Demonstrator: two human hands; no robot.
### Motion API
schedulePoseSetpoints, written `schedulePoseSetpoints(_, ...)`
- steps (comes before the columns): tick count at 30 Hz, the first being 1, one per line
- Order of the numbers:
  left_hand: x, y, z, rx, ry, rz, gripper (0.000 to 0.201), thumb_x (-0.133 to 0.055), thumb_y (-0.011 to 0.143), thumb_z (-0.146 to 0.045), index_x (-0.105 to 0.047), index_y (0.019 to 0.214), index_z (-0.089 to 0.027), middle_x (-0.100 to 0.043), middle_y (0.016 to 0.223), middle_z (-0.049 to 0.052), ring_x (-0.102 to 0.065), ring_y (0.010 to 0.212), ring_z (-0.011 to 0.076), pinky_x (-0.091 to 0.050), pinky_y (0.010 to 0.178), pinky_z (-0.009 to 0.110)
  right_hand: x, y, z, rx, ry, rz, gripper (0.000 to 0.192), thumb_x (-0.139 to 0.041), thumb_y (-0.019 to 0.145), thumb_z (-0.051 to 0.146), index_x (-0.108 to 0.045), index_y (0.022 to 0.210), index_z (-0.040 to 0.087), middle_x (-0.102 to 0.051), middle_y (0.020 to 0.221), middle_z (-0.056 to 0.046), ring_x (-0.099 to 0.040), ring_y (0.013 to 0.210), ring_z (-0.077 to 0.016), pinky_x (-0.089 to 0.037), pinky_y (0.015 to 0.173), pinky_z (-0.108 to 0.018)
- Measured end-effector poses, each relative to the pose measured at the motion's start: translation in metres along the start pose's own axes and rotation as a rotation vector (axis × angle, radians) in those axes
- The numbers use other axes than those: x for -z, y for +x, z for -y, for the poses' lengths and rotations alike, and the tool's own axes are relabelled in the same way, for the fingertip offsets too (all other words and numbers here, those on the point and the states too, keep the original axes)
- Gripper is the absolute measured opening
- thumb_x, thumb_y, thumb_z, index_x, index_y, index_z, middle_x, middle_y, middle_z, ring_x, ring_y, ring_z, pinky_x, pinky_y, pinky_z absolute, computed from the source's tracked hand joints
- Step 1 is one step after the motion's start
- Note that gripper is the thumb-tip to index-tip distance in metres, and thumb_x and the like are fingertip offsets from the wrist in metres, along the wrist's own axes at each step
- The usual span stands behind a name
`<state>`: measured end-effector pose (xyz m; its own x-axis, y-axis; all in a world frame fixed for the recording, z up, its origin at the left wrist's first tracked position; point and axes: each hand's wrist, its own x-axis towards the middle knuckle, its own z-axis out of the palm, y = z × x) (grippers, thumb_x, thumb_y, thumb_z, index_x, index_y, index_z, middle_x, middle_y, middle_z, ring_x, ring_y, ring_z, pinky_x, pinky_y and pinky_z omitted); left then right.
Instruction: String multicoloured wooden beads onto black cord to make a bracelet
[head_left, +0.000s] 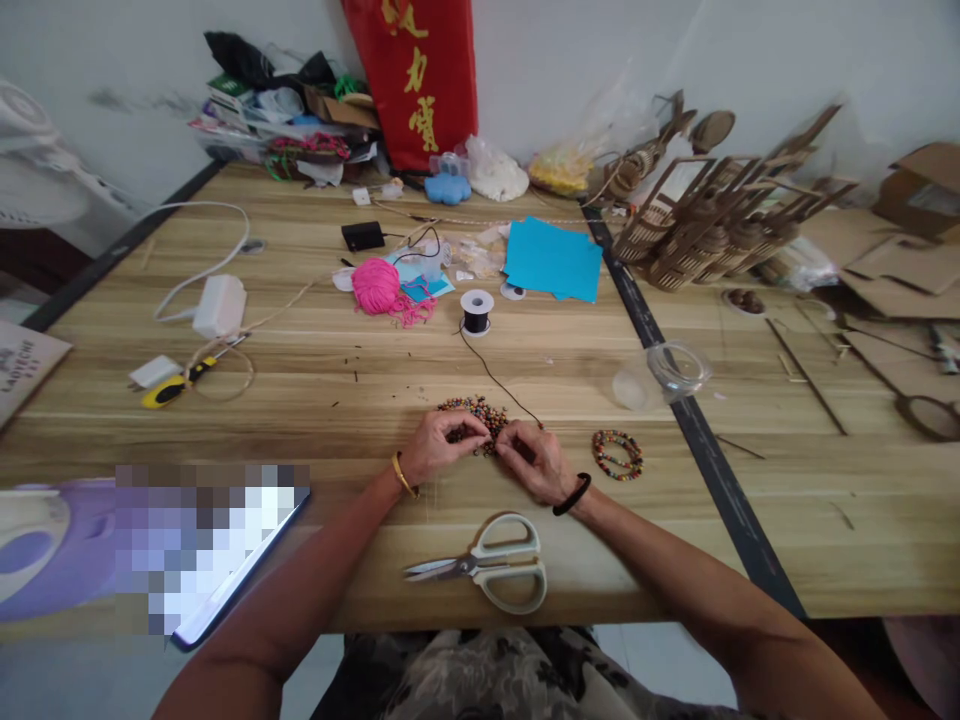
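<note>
Pinched fingers of my left hand are over a pile of small multicoloured beads; whatever is between the fingertips is too small to make out. Facing it, almost touching, my right hand is closed in a pinch at the pile's right edge. A thin black cord runs from a white spool to my right hand, and its end is hidden by the fingers. To the right lies a coiled string of beads. Cream-handled scissors lie in front of me, blades pointing left.
Left are a phone, a yellow cutter and a white adapter. Further back lie pink yarn and blue sheets. A clear container and wooden racks stand to the right.
</note>
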<state>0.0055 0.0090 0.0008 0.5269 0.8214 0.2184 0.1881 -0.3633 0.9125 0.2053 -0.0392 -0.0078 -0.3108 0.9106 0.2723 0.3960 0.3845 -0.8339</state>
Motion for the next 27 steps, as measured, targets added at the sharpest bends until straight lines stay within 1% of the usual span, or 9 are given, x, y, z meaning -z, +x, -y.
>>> schedulePoseSetpoints(4, -0.0006, -0.0003, -0.0012, 0.026, -0.022, 0.022, 0.011, -0.068, 0.078, -0.022, -0.073, 0.081, -0.012, -0.074, 0.079, 0.008, -0.067, 0.073, 0.0155, -0.052, 0.071, 0.025, -0.0001, 0.0, 0.0009, 0.045, -0.024, -0.02, 0.016, -0.049, 0.094, 0.029, -0.056, 0.083, 0.019, -0.058, 0.069, -0.001, -0.049, 0.06, -0.0127, -0.039, 0.056, -0.024)
schedulePoseSetpoints(9, -0.0013, -0.0006, -0.002, 0.037, -0.045, 0.025, 0.013, -0.068, 0.079, -0.024, -0.073, 0.082, -0.012, -0.074, 0.08, 0.008, -0.068, 0.073, 0.0154, -0.053, 0.07, 0.025, 0.0006, -0.0001, 0.0012, 0.039, -0.03, -0.005, 0.016, -0.049, 0.094, 0.029, -0.055, 0.084, 0.019, -0.058, 0.07, -0.001, -0.049, 0.06, -0.013, -0.04, 0.057, -0.025)
schedulePoseSetpoints(17, -0.0021, 0.0002, -0.0008, 0.024, -0.045, 0.029, 0.015, -0.068, 0.08, -0.025, -0.072, 0.081, -0.011, -0.074, 0.08, 0.009, -0.067, 0.074, 0.0155, -0.053, 0.072, 0.026, 0.0002, -0.0004, -0.0005, 0.043, -0.031, -0.009, 0.015, -0.049, 0.093, 0.028, -0.055, 0.083, 0.019, -0.058, 0.071, -0.002, -0.05, 0.061, -0.0133, -0.04, 0.057, -0.025)
schedulePoseSetpoints(27, -0.002, -0.0002, 0.0004, -0.009, -0.01, 0.029, 0.011, -0.068, 0.08, -0.022, -0.072, 0.082, -0.011, -0.074, 0.08, 0.008, -0.068, 0.074, 0.0154, -0.053, 0.072, 0.026, 0.0007, -0.0002, 0.0005, 0.039, -0.032, -0.002, 0.017, -0.049, 0.093, 0.03, -0.055, 0.083, 0.019, -0.057, 0.068, -0.001, -0.049, 0.059, -0.0125, -0.039, 0.055, -0.024)
